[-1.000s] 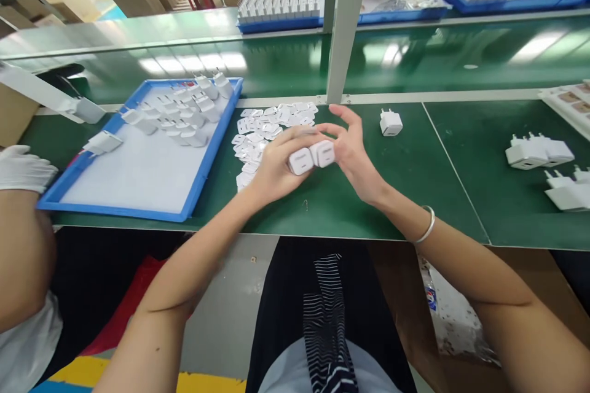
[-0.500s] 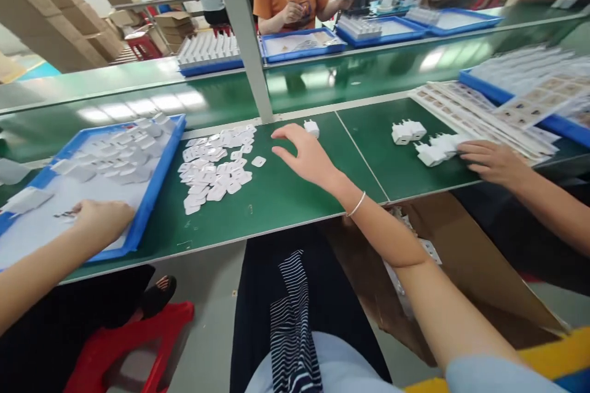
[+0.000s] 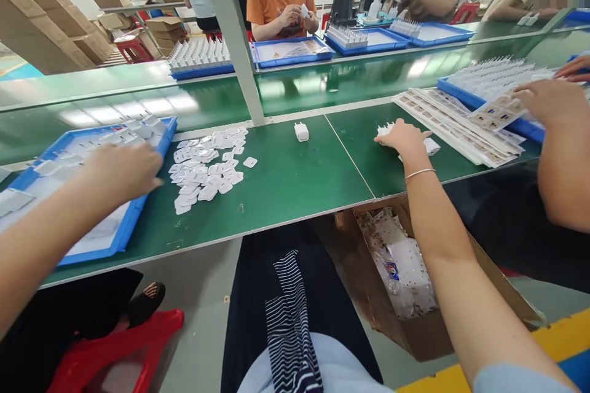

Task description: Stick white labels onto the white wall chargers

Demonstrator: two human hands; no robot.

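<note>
My right hand (image 3: pixel 405 138), with a thin bracelet at the wrist, reaches over a small group of white plug adapters (image 3: pixel 431 147) on the green table at right. Its fingers are spread and partly cover the adapters; no grip on one can be made out. My left hand is out of view. A single white adapter (image 3: pixel 301 131) stands mid-table. Left of it lies a loose pile of small flat white pieces (image 3: pixel 209 181), with one piece (image 3: pixel 250 162) slightly apart.
At left, another person's hand (image 3: pixel 133 172) hovers over a blue tray (image 3: pixel 120 241) of adapters. At right, a person's hand (image 3: pixel 548 98) is near white strips (image 3: pixel 461 129) and another tray (image 3: pixel 449 87). A metal post (image 3: pixel 235 37) rises behind the pile. A cardboard box (image 3: pixel 428 341) stands below.
My right hand has moved right, from beside the single adapter to the adapter group. The right neighbour's hand has left that group. The left neighbour's hand has lifted and moved right. The view has shifted slightly.
</note>
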